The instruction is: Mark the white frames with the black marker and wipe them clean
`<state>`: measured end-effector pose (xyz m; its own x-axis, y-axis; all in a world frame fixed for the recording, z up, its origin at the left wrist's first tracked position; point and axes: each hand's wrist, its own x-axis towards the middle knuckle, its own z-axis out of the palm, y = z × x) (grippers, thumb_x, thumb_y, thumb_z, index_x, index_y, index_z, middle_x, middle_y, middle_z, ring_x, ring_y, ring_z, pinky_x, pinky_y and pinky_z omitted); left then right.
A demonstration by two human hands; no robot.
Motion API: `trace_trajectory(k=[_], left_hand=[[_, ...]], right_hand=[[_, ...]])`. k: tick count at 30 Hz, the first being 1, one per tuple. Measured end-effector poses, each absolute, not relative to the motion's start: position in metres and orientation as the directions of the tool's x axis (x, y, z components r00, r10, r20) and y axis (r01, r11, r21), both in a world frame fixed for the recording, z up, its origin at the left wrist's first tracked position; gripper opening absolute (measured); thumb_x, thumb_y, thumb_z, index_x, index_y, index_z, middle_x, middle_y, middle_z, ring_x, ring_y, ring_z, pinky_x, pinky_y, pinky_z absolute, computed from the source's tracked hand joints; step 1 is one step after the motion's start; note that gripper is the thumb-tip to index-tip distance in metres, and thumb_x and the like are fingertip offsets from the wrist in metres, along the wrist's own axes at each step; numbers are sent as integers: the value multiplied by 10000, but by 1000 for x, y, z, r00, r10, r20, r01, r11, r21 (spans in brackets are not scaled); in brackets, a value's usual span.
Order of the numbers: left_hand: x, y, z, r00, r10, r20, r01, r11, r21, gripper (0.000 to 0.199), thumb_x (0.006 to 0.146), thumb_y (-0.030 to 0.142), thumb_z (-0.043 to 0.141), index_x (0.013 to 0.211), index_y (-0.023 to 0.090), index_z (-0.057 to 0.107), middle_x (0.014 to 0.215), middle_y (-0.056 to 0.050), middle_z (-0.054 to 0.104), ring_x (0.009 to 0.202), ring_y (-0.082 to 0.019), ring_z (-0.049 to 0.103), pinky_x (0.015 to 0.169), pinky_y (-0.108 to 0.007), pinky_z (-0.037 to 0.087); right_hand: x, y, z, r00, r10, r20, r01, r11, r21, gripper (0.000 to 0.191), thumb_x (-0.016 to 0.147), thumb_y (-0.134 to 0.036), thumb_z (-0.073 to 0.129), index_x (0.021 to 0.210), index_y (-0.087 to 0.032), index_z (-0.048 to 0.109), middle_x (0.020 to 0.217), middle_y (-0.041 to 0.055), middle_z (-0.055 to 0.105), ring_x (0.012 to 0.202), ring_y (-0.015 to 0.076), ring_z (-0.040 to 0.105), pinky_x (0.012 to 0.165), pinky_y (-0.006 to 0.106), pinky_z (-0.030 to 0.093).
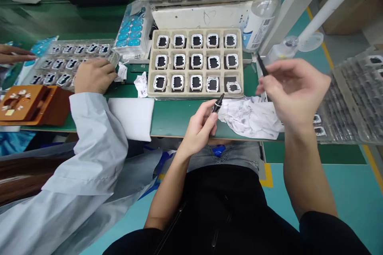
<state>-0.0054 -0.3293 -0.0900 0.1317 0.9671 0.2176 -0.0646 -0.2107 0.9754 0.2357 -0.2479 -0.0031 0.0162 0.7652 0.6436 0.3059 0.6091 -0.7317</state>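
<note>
My left hand is closed around a black marker, its tip pointing up and to the right. Over the right end of the bench, my right hand pinches a slim black piece, perhaps the marker's cap. Straight ahead lies a beige tray with rows of silver watch-like frames in its pockets. One frame in the front right pocket sits lower and askew. A crumpled, stained white cloth lies between my hands, at the bench's front edge.
A co-worker's hand reaches over a clear tray at left. Nearby are an orange fixture and white foam. A pump bottle stands behind right. Blue parts fill a box. Stacked trays stand far right.
</note>
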Motion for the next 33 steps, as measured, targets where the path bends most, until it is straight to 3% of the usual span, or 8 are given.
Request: trace_trajectory(k=[2, 5, 8, 12, 17, 25, 33], left_hand=[[-9, -333, -95, 107, 930, 353, 127, -365, 922, 430, 1263, 543, 628, 1610, 288, 637, 1029, -16, 736, 732, -149, 676, 691, -300, 550], [-16, -335, -100, 121, 840, 529, 306, -538, 785, 373, 1274, 418, 610, 1626, 294, 617, 1302, -93, 797, 980, -197, 759, 882, -345, 598], [-20, -334, -102, 83, 788, 609, 313, -601, 735, 335, 1267, 392, 596, 1582, 280, 611, 1293, -97, 781, 1076, -229, 760, 937, -373, 593], [-22, -332, -103, 89, 780, 620, 319, -612, 724, 327, 1261, 467, 567, 1510, 272, 652, 1167, -81, 748, 1025, -251, 717, 922, -407, 562], [-24, -334, -101, 74, 795, 602, 405, -576, 711, 356, 1263, 526, 544, 1471, 287, 705, 1112, -73, 749, 1005, -274, 687, 957, -447, 528], [-21, -335, -95, 83, 798, 597, 461, -562, 687, 324, 1267, 498, 567, 1488, 321, 724, 1151, -55, 731, 1049, -274, 654, 974, -442, 462], [-22, -337, -94, 95, 801, 590, 486, -555, 675, 335, 1265, 503, 549, 1488, 316, 715, 1149, -69, 735, 1052, -288, 661, 968, -463, 474]], right_hand=[[235, -275, -6, -77, 793, 604, 268, 600, -754, 224, 1035, -185, 841, 1198, -326, 900, 990, -9, 873, 723, 187, 799, 655, 378, 677], [234, -310, -18, -111, 786, 609, 290, 611, -736, 237, 1029, -179, 869, 1215, -323, 900, 1001, -4, 881, 748, 179, 797, 596, 328, 625], [227, -330, -37, -142, 757, 638, 293, 648, -703, 275, 1014, -167, 888, 1246, -313, 899, 963, 16, 877, 785, 208, 813, 566, 325, 600], [210, -331, -60, -118, 666, 737, 331, 726, -603, 359, 1017, -157, 906, 1335, -323, 904, 976, 34, 904, 729, 204, 793, 552, 326, 611], [201, -321, -74, -113, 621, 775, 377, 749, -545, 294, 1053, -198, 884, 1314, -325, 928, 996, 45, 933, 677, 200, 792, 535, 320, 624], [201, -322, -78, -115, 626, 772, 390, 743, -544, 272, 1075, -216, 877, 1316, -333, 926, 1022, 42, 942, 725, 213, 836, 597, 342, 673], [202, -324, -79, -107, 670, 734, 436, 695, -571, 184, 1086, -292, 885, 1251, -343, 948, 1005, 40, 944, 743, 227, 852, 600, 355, 697]])
